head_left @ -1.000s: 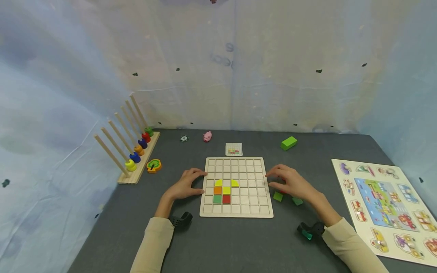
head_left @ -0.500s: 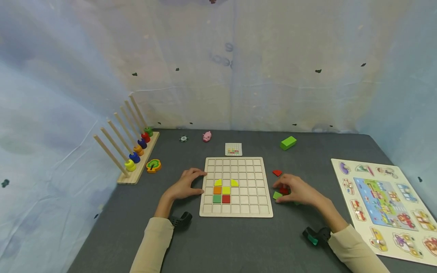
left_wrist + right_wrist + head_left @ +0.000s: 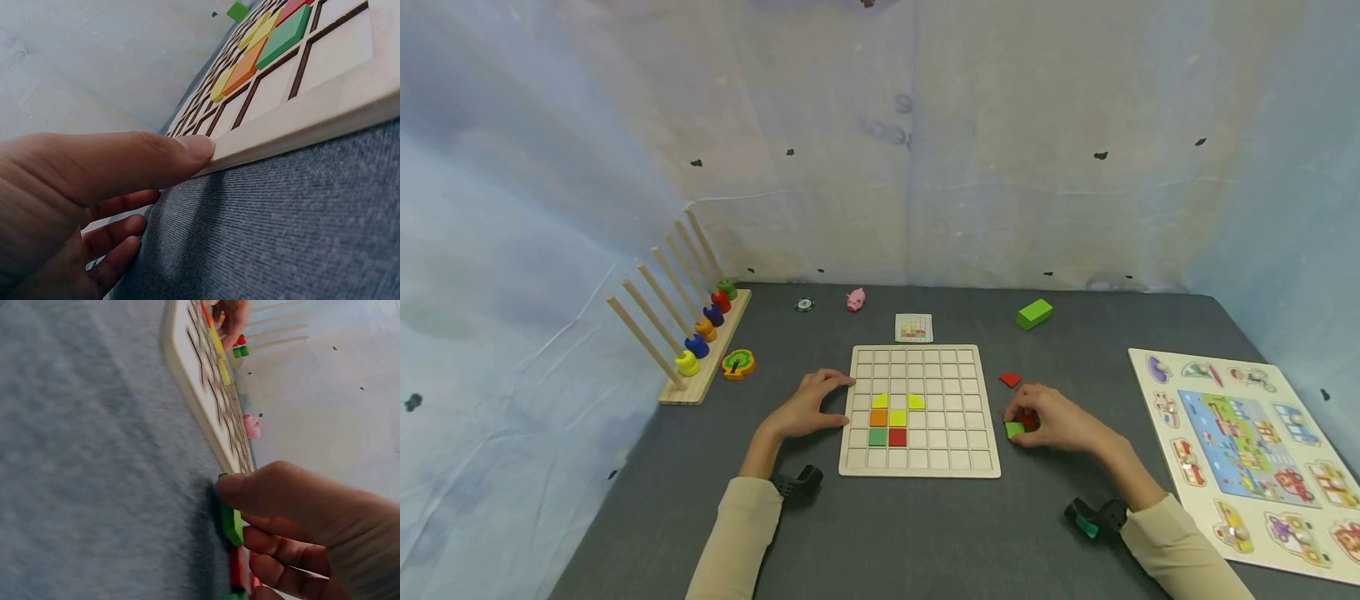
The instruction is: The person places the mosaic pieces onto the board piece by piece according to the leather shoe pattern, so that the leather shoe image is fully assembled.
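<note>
The right hand (image 3: 1060,418) had just closed its fingers on a lime-green square tile (image 3: 232,526), securing it; the left hand (image 3: 808,406) lay relaxed

The pale wooden board (image 3: 949,458) lies flat, ruled into square cells, its left edge touched by the left hand (image 3: 808,407). Set in its cells are an orange tile (image 3: 878,418) with a yellow square (image 3: 897,418) to its right; below these, a green tile (image 3: 877,437) beside a red tile (image 3: 897,437). Two yellow pieces, each sloping off on its outer side, sit a row higher: one (image 3: 880,402) directly above the orange, the other (image 3: 916,402) diagonally up-right of the square. Off the board's right edge, the right hand (image 3: 1060,419) pinches a lime tile (image 3: 1015,429), bare on top, between thumb and fingers.
</note>
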